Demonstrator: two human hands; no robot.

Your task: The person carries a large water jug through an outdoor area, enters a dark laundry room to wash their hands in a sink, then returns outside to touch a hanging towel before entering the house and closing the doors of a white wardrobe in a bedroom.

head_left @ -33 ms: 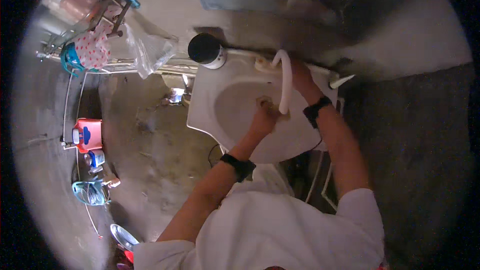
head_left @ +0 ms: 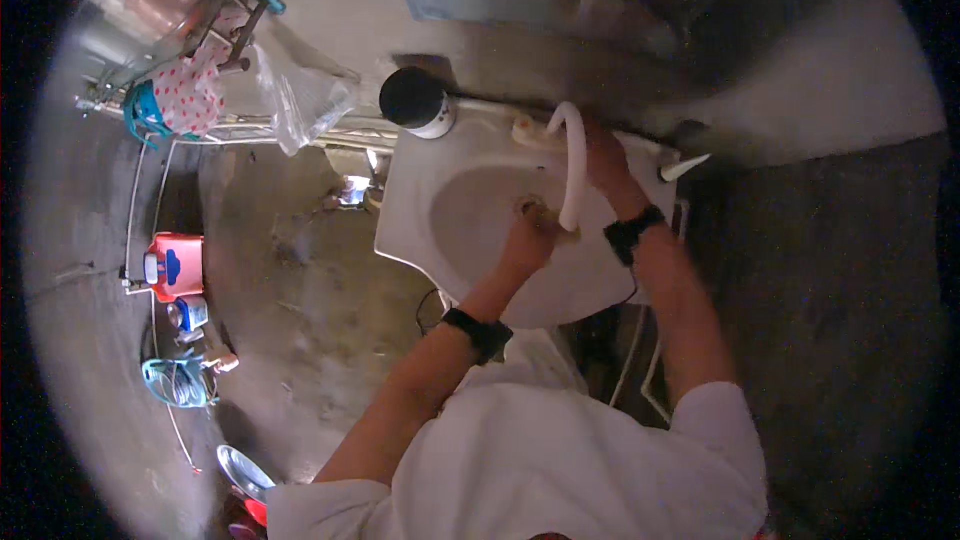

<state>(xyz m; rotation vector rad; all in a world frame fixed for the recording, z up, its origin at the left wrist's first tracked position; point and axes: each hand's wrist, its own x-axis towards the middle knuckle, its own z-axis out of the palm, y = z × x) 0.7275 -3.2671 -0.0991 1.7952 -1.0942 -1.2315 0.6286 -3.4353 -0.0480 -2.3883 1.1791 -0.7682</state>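
A white washbasin (head_left: 410,205) stands before me, with a white curved spout (head_left: 577,165) rising from its back edge and bending over the bowl. My left hand (head_left: 532,237) is in the bowl beside the spout's lower end, close to the drain (head_left: 526,202). Its fingers are curled together, and what they may hold is too dark to make out. At the back right of the basin, my right hand (head_left: 606,162) is behind the spout, near the tap's base. Its fingertips are hidden, so its grip does not show. Both wrists wear black bands.
A black-lidded white tub (head_left: 415,103) stands on the basin's back left corner. A white pointed tube (head_left: 684,167) is at the right corner. Left, a clear plastic bag (head_left: 297,100) hangs near pipes. A pink container (head_left: 180,266) and blue basket (head_left: 180,383) line the left wall.
My hands stay in nearly the same places. The view has shifted very slightly, and the left fingers now hide a little more around the drain.
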